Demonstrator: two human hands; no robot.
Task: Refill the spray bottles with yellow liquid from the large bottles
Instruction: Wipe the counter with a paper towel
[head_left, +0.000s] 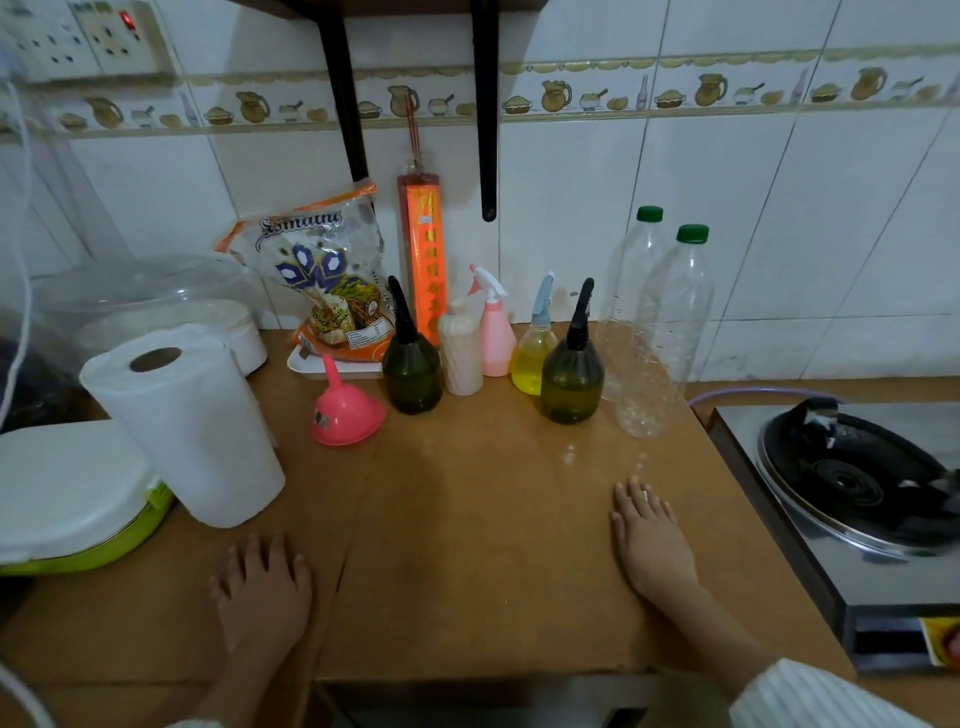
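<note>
Several spray bottles stand in a row at the back of the brown counter (467, 519): a dark green one (413, 371), a cream one (461, 348), a pink one (496, 332), a clear one holding yellow liquid (532, 358) and a second dark green one (571, 382). Two large clear bottles with green caps (631, 306) (667, 332) stand to their right and look empty. A pink funnel (345, 408) sits upside down at the left of the row. My left hand (262, 592) and my right hand (652, 540) rest flat on the counter, holding nothing.
A paper towel roll (187, 426) and a white-lidded green container (67, 499) stand at the left. A gas stove (852, 499) fills the right side. A snack bag (322, 280) and an orange incense pack (423, 254) lean on the tiled wall.
</note>
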